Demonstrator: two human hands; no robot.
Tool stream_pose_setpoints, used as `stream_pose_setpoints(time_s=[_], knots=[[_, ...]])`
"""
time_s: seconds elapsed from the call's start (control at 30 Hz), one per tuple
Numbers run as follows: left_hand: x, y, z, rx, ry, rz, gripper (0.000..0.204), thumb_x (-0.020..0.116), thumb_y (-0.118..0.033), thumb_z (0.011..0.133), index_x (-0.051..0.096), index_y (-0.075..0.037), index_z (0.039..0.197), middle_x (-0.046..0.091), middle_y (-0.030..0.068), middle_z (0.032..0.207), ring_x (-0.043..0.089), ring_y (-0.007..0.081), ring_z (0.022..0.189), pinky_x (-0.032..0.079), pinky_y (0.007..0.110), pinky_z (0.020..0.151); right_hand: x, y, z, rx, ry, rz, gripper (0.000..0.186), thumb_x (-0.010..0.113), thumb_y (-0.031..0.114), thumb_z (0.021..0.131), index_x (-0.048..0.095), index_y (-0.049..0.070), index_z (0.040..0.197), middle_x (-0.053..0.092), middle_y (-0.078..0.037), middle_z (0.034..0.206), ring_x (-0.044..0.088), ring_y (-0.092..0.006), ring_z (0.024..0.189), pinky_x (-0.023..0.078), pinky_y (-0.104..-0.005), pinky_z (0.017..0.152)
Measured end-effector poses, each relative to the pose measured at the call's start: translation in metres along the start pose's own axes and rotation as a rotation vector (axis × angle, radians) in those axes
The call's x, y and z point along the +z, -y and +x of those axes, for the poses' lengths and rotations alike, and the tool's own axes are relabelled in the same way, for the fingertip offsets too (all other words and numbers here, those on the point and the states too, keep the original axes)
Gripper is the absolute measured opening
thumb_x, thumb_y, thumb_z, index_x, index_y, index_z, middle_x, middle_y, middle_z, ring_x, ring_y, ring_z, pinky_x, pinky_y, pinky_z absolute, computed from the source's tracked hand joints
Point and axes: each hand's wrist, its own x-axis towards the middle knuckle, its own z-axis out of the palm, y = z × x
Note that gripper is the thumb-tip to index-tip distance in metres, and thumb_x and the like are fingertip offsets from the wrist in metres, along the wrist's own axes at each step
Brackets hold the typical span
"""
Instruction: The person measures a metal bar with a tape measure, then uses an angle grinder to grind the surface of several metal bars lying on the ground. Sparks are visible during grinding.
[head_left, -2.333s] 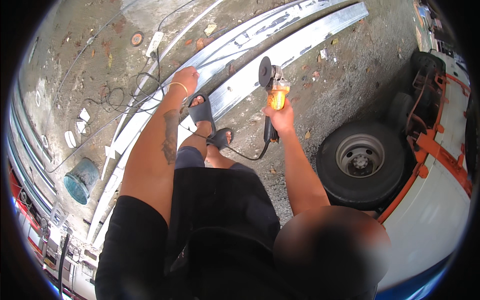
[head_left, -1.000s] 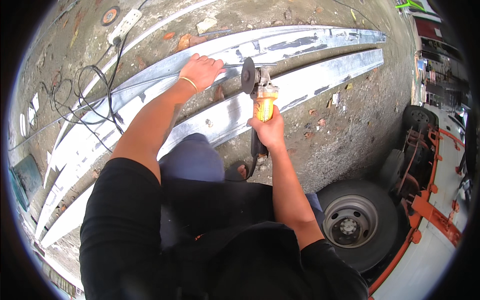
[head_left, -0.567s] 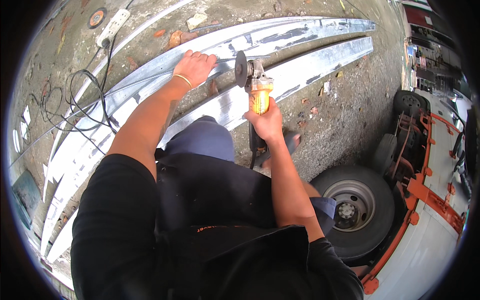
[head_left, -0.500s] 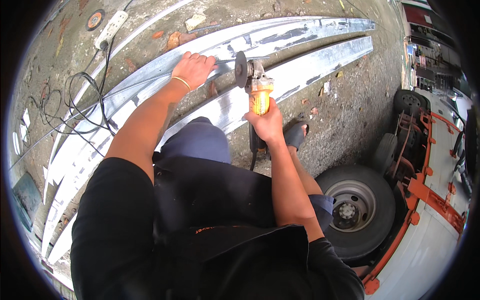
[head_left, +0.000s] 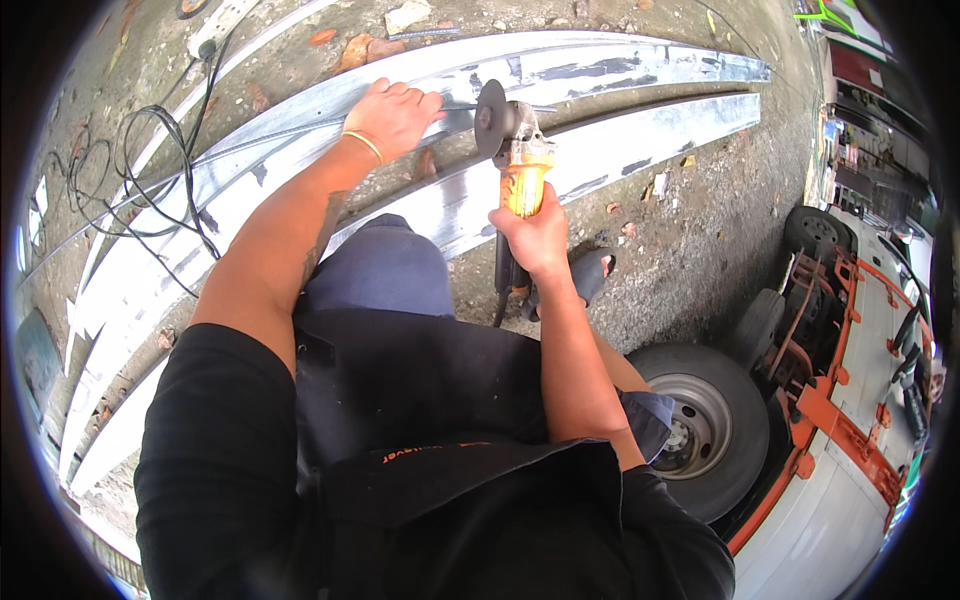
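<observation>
My left hand (head_left: 397,118), with a yellow band at the wrist, has its fingers curled over a thin metal rod (head_left: 228,151) lying across long, silvery, patchy metal channels (head_left: 620,70). My right hand (head_left: 530,228) grips the body of a yellow angle grinder (head_left: 525,172), thumb on its side. The grinder's dark disc (head_left: 488,118) stands upright beside the rod near its right end, a little right of my left hand; I cannot tell whether they touch. The grinder's cable runs down behind my right forearm. My bent knee is just below my hands.
Coiled black cables (head_left: 160,180), a white power strip (head_left: 218,28) and a narrow white strip (head_left: 255,55) lie at upper left. A second channel (head_left: 700,120) lies nearer me on the gritty ground. A truck with a large wheel (head_left: 705,430) and orange frame (head_left: 840,430) is at right.
I have lowered into a crouch over the channels since the earliest frame. My left hand has settled on the rod, and the grinder has shifted leftward to the rod, rising slightly in the latest frames.
</observation>
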Motion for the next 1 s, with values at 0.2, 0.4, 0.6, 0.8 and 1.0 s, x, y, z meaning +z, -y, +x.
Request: stream_pose_setpoints(time_s=[0.2, 0.4, 0.6, 0.8, 1.0], knots=[[0.002, -0.001, 0.000, -0.009, -0.002, -0.008, 0.027, 0.053, -0.040, 0.109, 0.062, -0.016, 0.103, 0.073, 0.0011, 0.088, 0.069, 0.0217, 0.091, 0.044, 0.041, 0.087, 0.010, -0.008, 0.005, -0.019, -0.016, 0.050, 0.047, 0.080, 0.008, 0.079, 0.061, -0.004, 0.119, 0.071, -0.008, 0.097, 0.066, -0.0149, 0.084, 0.056, -0.0319, 0.076], [0.004, 0.000, 0.000, -0.011, 0.008, 0.004, 0.027, 0.054, -0.041, 0.109, 0.061, -0.016, 0.102, 0.072, 0.0008, 0.088, 0.070, 0.0213, 0.090, 0.044, 0.041, 0.086, 0.008, -0.015, 0.012, 0.009, -0.009, 0.076, 0.047, 0.080, 0.006, 0.079, 0.059, -0.004, 0.121, 0.070, -0.006, 0.099, 0.065, -0.0137, 0.085, 0.055, -0.0307, 0.076], [0.008, 0.002, -0.003, 0.024, -0.075, 0.021, 0.026, 0.053, -0.041, 0.109, 0.060, -0.016, 0.103, 0.072, 0.0006, 0.088, 0.070, 0.0207, 0.089, 0.044, 0.041, 0.086, 0.008, -0.007, 0.010, -0.012, -0.031, -0.018, 0.036, 0.076, 0.011, 0.083, 0.067, -0.004, 0.114, 0.075, -0.014, 0.096, 0.072, -0.0205, 0.088, 0.057, -0.0352, 0.081], [0.007, 0.001, -0.002, 0.011, -0.044, 0.032, 0.026, 0.053, -0.040, 0.109, 0.061, -0.016, 0.104, 0.073, 0.0008, 0.088, 0.070, 0.0209, 0.090, 0.045, 0.041, 0.085, 0.007, -0.004, 0.008, 0.013, 0.000, 0.025, 0.042, 0.078, 0.010, 0.081, 0.064, -0.004, 0.117, 0.073, -0.011, 0.096, 0.069, -0.0177, 0.085, 0.056, -0.0336, 0.077], [0.008, 0.001, -0.002, 0.008, -0.038, 0.020, 0.027, 0.053, -0.040, 0.109, 0.062, -0.016, 0.104, 0.073, 0.0015, 0.087, 0.071, 0.0214, 0.089, 0.045, 0.041, 0.085, 0.006, 0.002, 0.005, 0.042, -0.002, -0.017, 0.051, 0.081, 0.011, 0.078, 0.060, -0.006, 0.122, 0.072, -0.009, 0.099, 0.068, -0.0164, 0.085, 0.056, -0.0329, 0.077]])
